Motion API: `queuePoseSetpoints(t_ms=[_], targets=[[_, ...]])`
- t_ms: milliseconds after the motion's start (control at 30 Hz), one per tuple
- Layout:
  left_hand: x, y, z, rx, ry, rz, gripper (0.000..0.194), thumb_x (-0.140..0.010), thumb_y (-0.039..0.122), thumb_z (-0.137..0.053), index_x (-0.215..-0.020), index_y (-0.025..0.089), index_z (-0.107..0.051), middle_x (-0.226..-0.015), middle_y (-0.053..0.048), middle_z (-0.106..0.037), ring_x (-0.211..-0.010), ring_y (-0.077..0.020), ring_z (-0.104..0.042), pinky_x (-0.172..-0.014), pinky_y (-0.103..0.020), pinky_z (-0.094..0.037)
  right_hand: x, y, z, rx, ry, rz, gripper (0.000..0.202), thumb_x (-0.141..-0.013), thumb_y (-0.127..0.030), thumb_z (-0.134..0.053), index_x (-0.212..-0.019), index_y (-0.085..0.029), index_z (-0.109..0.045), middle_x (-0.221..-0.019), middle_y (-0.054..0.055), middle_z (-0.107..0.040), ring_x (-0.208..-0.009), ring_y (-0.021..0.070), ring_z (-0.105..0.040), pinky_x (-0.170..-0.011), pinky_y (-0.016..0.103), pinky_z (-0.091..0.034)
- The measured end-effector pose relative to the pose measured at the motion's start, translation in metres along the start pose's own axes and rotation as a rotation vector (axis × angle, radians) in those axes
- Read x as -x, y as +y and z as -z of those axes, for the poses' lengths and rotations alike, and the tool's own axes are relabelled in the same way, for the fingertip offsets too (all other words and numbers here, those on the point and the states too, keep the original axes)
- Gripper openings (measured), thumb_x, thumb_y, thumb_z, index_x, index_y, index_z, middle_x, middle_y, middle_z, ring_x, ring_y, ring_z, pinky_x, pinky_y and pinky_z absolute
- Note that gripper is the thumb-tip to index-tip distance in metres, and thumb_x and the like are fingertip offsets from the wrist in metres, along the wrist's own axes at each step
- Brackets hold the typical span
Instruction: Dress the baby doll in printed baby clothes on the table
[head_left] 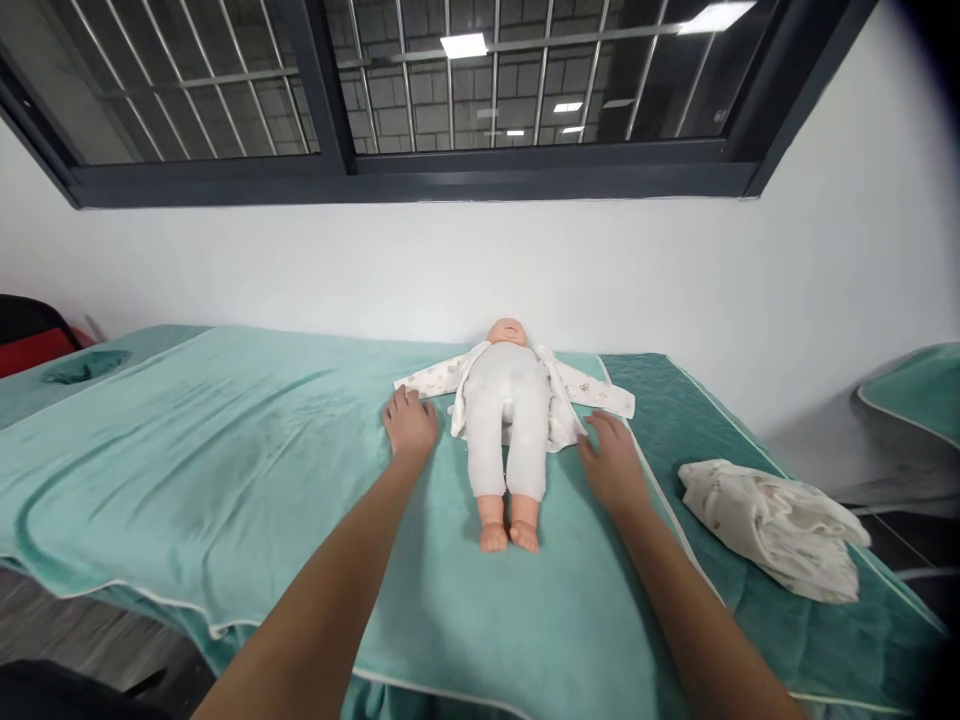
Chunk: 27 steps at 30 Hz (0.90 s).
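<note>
A baby doll with a soft white body lies on its back, feet toward me, arms out to the sides. It wears an opened white printed jacket whose sleeves stretch left and right. My left hand rests palm down by the cuff of the left-hand sleeve, fingers extended at its edge. On the other side my right hand is beside the jacket's lower corner, fingers apart and just under the right-hand sleeve. Whether the fingertips press on the cloth cannot be made out.
A light green sheet covers the bed, with a darker green quilted pad at right. Crumpled white cloth lies on the pad. A white wall and dark-framed window stand behind. A red and black item is far left.
</note>
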<state>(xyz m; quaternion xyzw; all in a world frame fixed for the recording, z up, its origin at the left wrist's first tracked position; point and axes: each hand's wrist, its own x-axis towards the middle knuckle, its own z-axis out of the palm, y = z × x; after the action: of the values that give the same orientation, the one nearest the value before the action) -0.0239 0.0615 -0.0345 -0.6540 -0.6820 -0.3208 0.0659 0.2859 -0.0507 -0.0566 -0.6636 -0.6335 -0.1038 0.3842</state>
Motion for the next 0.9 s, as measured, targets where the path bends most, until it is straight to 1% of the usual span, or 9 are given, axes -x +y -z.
queuePoseSetpoints(t_ms=[67, 133, 200, 267, 333, 400, 600, 733, 900], targets=[[0.002, 0.002, 0.004, 0.077, -0.014, -0.155, 0.035, -0.090, 0.026, -0.045, -0.118, 0.013, -0.063, -0.139, -0.017, -0.053, -0.132, -0.0313, -0.043, -0.111, -0.048, -0.033, 0.010, -0.014, 0.007, 0.000, -0.051, 0.107, 0.032, -0.095, -0.023, -0.040, -0.119, -0.014, -0.060, -0.128, 0.013, -0.059, -0.122, 0.0248, -0.049, -0.107, 0.039, -0.039], [0.004, 0.003, 0.009, 0.136, -0.066, -0.305, 0.026, -0.090, 0.027, -0.049, -0.105, 0.018, -0.067, -0.130, -0.012, -0.059, -0.126, -0.0271, -0.048, -0.109, -0.042, -0.037, 0.016, -0.026, 0.013, 0.031, -0.110, 0.187, 0.031, -0.096, -0.019, -0.039, -0.117, -0.017, -0.061, -0.125, 0.010, -0.062, -0.119, 0.0240, -0.051, -0.104, 0.039, -0.040], [0.006, 0.005, 0.012, 0.169, -0.106, -0.382, 0.022, -0.090, 0.030, -0.050, -0.095, 0.020, -0.069, -0.120, -0.009, -0.064, -0.119, -0.0236, -0.053, -0.106, -0.038, -0.040, 0.018, -0.035, 0.017, 0.066, -0.174, 0.248, 0.030, -0.095, -0.017, -0.041, -0.117, -0.019, -0.062, -0.124, 0.008, -0.063, -0.117, 0.0237, -0.051, -0.102, 0.038, -0.040], [0.008, 0.005, 0.014, 0.199, -0.129, -0.429, 0.024, -0.092, 0.034, -0.049, -0.091, 0.020, -0.069, -0.115, -0.008, -0.065, -0.115, -0.0228, -0.055, -0.104, -0.038, -0.042, 0.017, -0.040, 0.018, 0.094, -0.222, 0.293, 0.031, -0.094, -0.016, -0.045, -0.119, -0.021, -0.062, -0.127, 0.006, -0.062, -0.120, 0.0235, -0.050, -0.101, 0.037, -0.039], [0.009, 0.004, 0.015, 0.227, -0.147, -0.463, 0.027, -0.093, 0.037, -0.048, -0.090, 0.020, -0.069, -0.114, -0.007, -0.065, -0.113, -0.0226, -0.056, -0.102, -0.038, -0.043, 0.016, -0.041, 0.017, 0.136, -0.219, 0.300, 0.032, -0.093, -0.015, -0.046, -0.121, -0.023, -0.061, -0.133, 0.005, -0.059, -0.126, 0.0241, -0.046, -0.102, 0.039, -0.038], [0.009, 0.004, 0.016, 0.252, -0.160, -0.490, 0.028, -0.094, 0.039, -0.048, -0.091, 0.020, -0.069, -0.114, -0.006, -0.066, -0.111, -0.0219, -0.057, -0.101, -0.037, -0.044, 0.015, -0.041, 0.015, 0.187, -0.186, 0.284, 0.033, -0.094, -0.014, -0.044, -0.119, -0.024, -0.062, -0.137, 0.005, -0.057, -0.132, 0.0253, -0.041, -0.102, 0.041, -0.036], [0.010, 0.004, 0.018, 0.276, -0.177, -0.558, 0.034, -0.096, 0.041, -0.044, -0.089, 0.020, -0.070, -0.111, -0.007, -0.066, -0.107, -0.0207, -0.058, -0.098, -0.035, -0.046, 0.017, -0.038, 0.013, 0.237, -0.164, 0.238, 0.025, -0.095, -0.016, -0.042, -0.101, -0.023, -0.066, -0.137, 0.005, -0.056, -0.134, 0.0268, -0.038, -0.104, 0.044, -0.034], [0.013, 0.006, 0.018, 0.241, -0.155, -0.585, 0.028, -0.094, 0.033, -0.045, -0.087, 0.020, -0.069, -0.112, -0.007, -0.066, -0.107, -0.0218, -0.057, -0.097, -0.036, -0.046, 0.017, -0.036, 0.016, 0.202, -0.143, 0.215, 0.025, -0.093, -0.012, -0.041, -0.096, -0.021, -0.064, -0.137, 0.006, -0.055, -0.135, 0.0259, -0.037, -0.106, 0.043, -0.033], [0.016, 0.006, 0.019, 0.217, -0.093, -0.548, 0.025, -0.092, 0.023, -0.043, -0.088, 0.019, -0.068, -0.109, -0.009, -0.066, -0.108, -0.0229, -0.055, -0.099, -0.038, -0.045, 0.018, -0.033, 0.016, 0.152, -0.126, 0.162, 0.019, -0.090, -0.015, -0.044, -0.087, -0.020, -0.062, -0.134, 0.008, -0.056, -0.133, 0.0272, -0.038, -0.107, 0.044, -0.034]])
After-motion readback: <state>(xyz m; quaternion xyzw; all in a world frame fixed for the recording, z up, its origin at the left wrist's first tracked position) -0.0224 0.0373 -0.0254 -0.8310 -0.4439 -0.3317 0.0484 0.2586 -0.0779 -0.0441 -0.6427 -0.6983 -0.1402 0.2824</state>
